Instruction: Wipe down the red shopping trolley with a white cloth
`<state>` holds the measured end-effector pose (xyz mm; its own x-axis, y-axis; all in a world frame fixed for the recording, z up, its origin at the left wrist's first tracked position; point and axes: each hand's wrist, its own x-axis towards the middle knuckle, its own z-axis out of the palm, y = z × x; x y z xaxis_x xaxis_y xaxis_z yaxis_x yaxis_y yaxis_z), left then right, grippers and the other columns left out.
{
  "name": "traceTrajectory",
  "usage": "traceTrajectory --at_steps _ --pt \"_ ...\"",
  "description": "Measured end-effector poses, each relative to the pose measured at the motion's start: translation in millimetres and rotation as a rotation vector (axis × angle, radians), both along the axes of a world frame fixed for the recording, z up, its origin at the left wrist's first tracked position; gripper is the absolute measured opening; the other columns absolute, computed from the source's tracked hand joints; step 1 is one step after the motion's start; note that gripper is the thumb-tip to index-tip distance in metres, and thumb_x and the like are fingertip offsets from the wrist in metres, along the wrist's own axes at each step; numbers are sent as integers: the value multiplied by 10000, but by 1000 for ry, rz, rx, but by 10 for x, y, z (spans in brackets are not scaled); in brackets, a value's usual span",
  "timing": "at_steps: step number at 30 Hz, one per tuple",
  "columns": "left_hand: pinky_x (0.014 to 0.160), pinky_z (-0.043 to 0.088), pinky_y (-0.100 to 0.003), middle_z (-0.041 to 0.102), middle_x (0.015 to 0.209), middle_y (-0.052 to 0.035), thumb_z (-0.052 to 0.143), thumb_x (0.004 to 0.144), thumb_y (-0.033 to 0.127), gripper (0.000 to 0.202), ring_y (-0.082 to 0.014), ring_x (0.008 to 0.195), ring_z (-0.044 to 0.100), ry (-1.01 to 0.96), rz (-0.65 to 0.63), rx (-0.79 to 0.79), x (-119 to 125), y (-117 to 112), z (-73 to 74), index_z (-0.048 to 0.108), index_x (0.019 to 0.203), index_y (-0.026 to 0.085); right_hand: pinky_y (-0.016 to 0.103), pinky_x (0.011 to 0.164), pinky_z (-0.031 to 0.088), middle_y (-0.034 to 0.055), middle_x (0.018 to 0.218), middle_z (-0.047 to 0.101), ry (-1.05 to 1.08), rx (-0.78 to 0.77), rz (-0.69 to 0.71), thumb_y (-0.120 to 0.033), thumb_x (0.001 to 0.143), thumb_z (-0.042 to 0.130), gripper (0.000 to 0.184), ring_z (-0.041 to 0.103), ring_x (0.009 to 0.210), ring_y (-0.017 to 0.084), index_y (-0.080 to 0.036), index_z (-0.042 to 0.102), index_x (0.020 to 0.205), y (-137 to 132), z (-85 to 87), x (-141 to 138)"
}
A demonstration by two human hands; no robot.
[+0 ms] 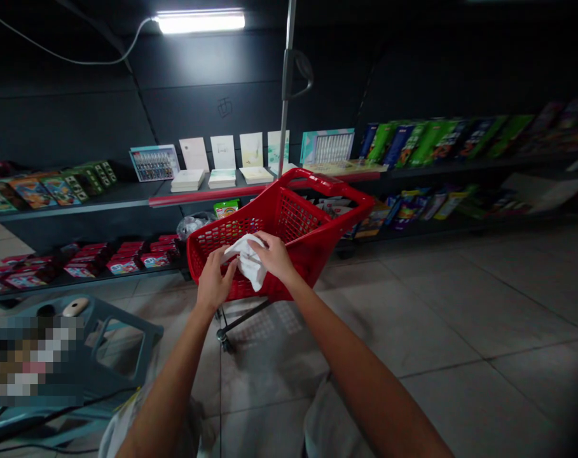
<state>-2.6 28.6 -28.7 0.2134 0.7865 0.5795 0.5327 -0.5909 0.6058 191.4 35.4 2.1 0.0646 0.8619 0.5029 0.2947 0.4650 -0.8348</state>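
A crumpled white cloth (251,262), possibly a tissue, is held between my two hands in front of a red shopping cart (339,216). My left hand (215,280) pinches its left edge with the fingertips. On the upper right part, my right hand (273,256) grips it between thumb and fingers. Behind the cloth stands the cart's perforated basket wall, partly covered by my hands. Whether the cloth touches the cart, I cannot tell.
Dark shelves behind the cart carry upright books (222,152), green and blue packages (426,141) and red packs (131,254). A metal pole (285,108) rises behind the cart. At lower left is a grey-blue plastic stool (126,324) with a computer mouse (75,306) and cables.
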Motion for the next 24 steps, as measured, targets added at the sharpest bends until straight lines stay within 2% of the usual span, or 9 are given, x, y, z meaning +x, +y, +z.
traceTrajectory --at_steps 3,6,10,14,16,19,22,24 --pt "911 516 -321 726 1048 -67 512 1008 462 323 -206 982 668 -200 3 -79 52 100 0 694 1057 200 296 844 519 24 946 766 71 19 33 -430 894 621 254 697 905 201 -198 719 928 25 51 6" --pt "709 476 -251 679 789 -12 576 952 540 390 -152 738 600 -451 -6 -150 78 187 42 704 882 178 308 886 523 31 975 770 118 18 -20 -448 847 671 265 695 953 210 -204 727 931 69 89 42" --pt "607 424 -216 670 742 8 718 820 598 432 -117 653 548 -789 -14 -265 107 278 103 728 848 167 321 867 533 38 976 771 173 -70 -98 -460 773 752 311 692 938 215 -200 751 942 131 98 70" --pt "605 451 -222 687 742 5 858 629 575 473 -110 627 561 -993 -13 -458 117 375 147 718 811 161 297 776 534 45 967 774 312 -205 7 -420 740 768 333 692 875 199 -175 766 965 125 146 27" --pt "581 448 -222 686 728 5 889 562 567 504 -111 611 559 -997 19 -486 86 418 193 718 801 158 291 751 534 51 968 778 367 -272 95 -406 734 765 346 695 842 192 -163 767 981 109 203 9" --pt "530 413 -210 689 725 -2 877 575 602 545 -111 592 548 -889 20 -462 -17 445 307 749 855 152 300 766 542 58 979 784 362 -289 135 -422 755 754 360 703 848 197 -155 765 996 122 293 28" --pt "524 401 -211 721 778 -27 860 632 620 590 -120 606 563 -638 -104 -480 -143 414 426 781 966 140 323 853 548 60 1023 785 252 -151 16 -393 775 756 314 713 943 215 -165 760 992 185 353 97" --pt "520 388 -213 716 759 -25 871 641 600 567 -120 593 555 -429 -169 -507 -199 379 469 786 950 132 344 914 543 56 1045 781 135 -43 -86 -334 784 756 257 712 988 222 -184 751 993 219 375 140"
